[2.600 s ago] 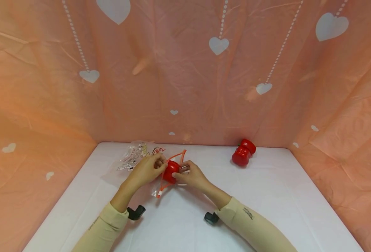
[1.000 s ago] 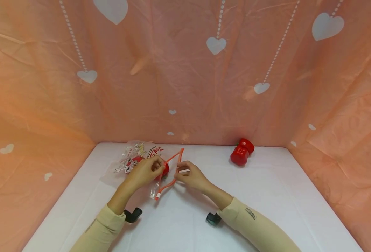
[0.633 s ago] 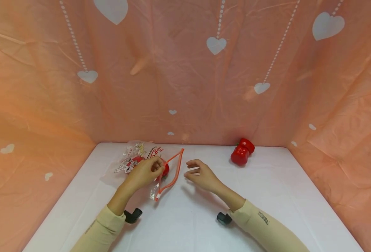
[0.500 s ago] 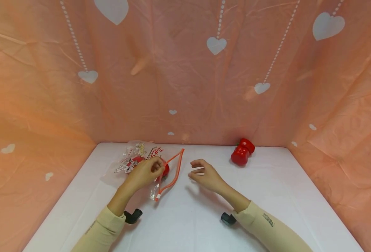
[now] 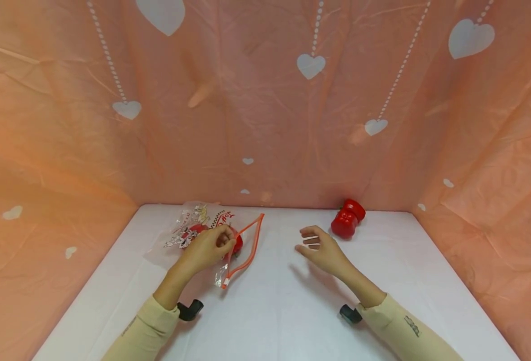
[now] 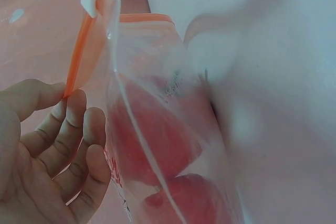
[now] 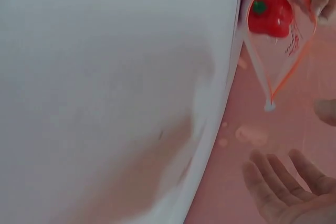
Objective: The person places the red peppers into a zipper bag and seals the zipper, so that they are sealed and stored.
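Note:
My left hand (image 5: 210, 244) pinches the orange zip edge of a clear printed zip bag (image 6: 142, 51) between thumb and fingers, and the bag's mouth gapes toward the right. Inside lie two red bell peppers (image 6: 157, 135), one deeper in; the one nearest the mouth shows a green stem in the right wrist view. To the right of the bag, my right hand (image 5: 326, 250) hovers above the table with fingers apart and relaxed, holding nothing. More red bell peppers (image 5: 344, 223) lie together at the back right, beyond the right hand.
A white-covered table (image 5: 265, 321) carries everything, with a peach curtain (image 5: 265, 125) printed with hearts along its back and sides. Dark wrist-camera mounts (image 5: 190, 310) stick out from both sleeves, low over the table.
The right hand put a red bell pepper through the bag's mouth, let go of it and drew away to the right. The left hand kept its pinch on the zip edge.

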A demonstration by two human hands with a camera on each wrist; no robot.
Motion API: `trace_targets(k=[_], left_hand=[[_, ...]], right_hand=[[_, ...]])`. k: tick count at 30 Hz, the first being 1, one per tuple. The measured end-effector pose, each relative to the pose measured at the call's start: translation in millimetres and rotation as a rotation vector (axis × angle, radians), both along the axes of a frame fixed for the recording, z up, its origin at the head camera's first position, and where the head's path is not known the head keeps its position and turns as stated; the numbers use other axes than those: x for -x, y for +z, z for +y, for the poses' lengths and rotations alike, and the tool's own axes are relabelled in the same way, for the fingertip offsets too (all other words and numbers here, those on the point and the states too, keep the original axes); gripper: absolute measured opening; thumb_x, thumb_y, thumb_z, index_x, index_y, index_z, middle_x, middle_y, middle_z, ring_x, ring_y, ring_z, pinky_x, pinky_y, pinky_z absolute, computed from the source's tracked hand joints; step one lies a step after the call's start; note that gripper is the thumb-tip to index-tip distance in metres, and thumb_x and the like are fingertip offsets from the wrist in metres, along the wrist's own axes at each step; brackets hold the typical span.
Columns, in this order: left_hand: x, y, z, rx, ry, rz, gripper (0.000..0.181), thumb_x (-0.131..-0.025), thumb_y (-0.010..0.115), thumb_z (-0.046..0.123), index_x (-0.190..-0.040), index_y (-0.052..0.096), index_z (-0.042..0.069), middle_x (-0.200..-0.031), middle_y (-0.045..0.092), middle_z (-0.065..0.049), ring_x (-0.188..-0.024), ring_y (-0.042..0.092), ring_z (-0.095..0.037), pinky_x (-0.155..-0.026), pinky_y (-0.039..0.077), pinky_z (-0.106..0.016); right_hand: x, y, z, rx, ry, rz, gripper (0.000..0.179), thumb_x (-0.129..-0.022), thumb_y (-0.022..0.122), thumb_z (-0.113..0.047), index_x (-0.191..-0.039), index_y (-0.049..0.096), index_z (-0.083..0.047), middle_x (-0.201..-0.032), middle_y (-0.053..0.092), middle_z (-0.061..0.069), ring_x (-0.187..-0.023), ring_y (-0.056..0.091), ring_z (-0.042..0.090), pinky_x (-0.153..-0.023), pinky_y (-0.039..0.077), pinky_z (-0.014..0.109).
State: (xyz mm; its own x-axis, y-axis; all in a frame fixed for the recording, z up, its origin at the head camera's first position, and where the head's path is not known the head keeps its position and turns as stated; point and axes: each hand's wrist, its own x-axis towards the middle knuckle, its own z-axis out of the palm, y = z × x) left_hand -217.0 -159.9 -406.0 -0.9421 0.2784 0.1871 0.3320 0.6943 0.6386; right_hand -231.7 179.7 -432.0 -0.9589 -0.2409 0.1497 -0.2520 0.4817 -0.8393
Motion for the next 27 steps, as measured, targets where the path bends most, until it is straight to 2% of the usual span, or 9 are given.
trace_targets(k=[11, 20, 27], left_hand=[[-0.8, -1.0, -2.2, 0.002, 0.002, 0.000, 0.006, -0.101, 0.072, 0.015, -0.105, 0.069, 0.011, -0.085, 0.069, 0.005, -0.077, 0.059, -0.012, -0.071, 0.049, -0.030], [-0.5, -2.0, -3.6, -0.018, -0.001, -0.015, 0.005, -0.102, 0.071, 0.015, -0.105, 0.068, 0.012, -0.083, 0.068, 0.006, -0.076, 0.059, -0.012, -0.070, 0.049, -0.030], [-0.7, -2.0, -3.7, -0.013, 0.003, -0.009, 0.005, -0.102, 0.071, 0.014, -0.105, 0.068, 0.012, -0.083, 0.069, 0.006, -0.077, 0.060, -0.011, -0.071, 0.050, -0.030]], right_hand=[[2.1, 4.9, 35.4, -0.100, -0.068, 0.028, 0.048, -0.097, 0.080, -0.021, -0.137, 0.062, -0.001, -0.138, 0.065, 0.025, -0.124, 0.067, 0.042, -0.104, 0.055, 0.055], [8.9, 11.0, 59.9, -0.158, -0.122, 0.140, 0.046, -0.097, 0.081, -0.015, -0.135, 0.061, 0.002, -0.131, 0.067, 0.027, -0.123, 0.065, 0.046, -0.107, 0.052, 0.058], [12.9, 21.1, 76.4, -0.218, -0.171, 0.162, 0.050, -0.096, 0.081, -0.018, -0.134, 0.060, 0.006, -0.132, 0.067, 0.028, -0.114, 0.067, 0.044, -0.099, 0.057, 0.058]])
